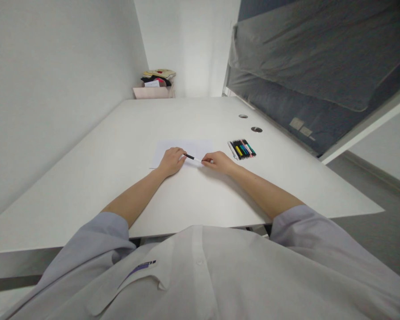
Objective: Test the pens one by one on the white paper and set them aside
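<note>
A black-and-white pen (193,158) spans the gap between my two hands, slightly tilted down to the right. The fingers of my left hand (172,161) are closed on its black end. At the white end, my right hand (219,162) pinches it between thumb and fingers. Beneath the pen and my left hand lies white paper (160,149), its outline faint against the white table. To the right of my right hand, several pens and markers (242,150) lie side by side in a row, in white, black, yellow, blue, green and pink.
The long white table (96,151) has two round cable holes, a nearer one (256,130) and a farther one (243,116). A pink box (151,92) with cloth items stands at the far end. A grey cloth-covered partition (296,66) borders the right side, a wall (53,66) the left.
</note>
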{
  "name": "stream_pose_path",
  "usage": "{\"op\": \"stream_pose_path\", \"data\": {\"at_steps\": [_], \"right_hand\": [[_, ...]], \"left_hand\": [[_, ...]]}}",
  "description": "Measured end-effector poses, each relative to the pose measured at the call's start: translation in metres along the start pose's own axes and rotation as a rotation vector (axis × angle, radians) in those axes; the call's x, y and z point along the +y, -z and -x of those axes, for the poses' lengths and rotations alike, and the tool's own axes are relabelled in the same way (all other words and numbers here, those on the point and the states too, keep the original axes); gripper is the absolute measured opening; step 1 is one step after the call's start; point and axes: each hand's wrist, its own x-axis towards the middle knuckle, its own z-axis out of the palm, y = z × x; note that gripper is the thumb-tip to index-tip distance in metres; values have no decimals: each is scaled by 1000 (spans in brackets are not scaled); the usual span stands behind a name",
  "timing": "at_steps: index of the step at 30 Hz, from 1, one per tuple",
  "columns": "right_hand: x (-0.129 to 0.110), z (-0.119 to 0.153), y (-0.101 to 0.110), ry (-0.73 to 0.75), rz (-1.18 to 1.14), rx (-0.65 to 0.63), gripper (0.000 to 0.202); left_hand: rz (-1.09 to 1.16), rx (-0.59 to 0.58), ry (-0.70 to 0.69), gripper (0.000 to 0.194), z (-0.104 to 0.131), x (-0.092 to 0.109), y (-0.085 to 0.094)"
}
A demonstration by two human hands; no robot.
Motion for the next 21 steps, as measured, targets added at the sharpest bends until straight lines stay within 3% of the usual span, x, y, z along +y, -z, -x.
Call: {"op": "stream_pose_path", "data": {"at_steps": [6, 8, 14, 21], "right_hand": [[-3, 0, 6, 153, 277, -20, 16], [-4, 0, 6, 133, 320, -44, 17], [-2, -1, 13, -154, 433, -34, 22], [31, 2, 41, -563, 471, 73, 27]], "left_hand": [[23, 6, -19, 31, 0, 1, -1], [24, -6, -19, 31, 0, 2, 0], [9, 21, 119, 38, 0, 1, 1], [5, 18, 210, 40, 0, -6, 2]]}}
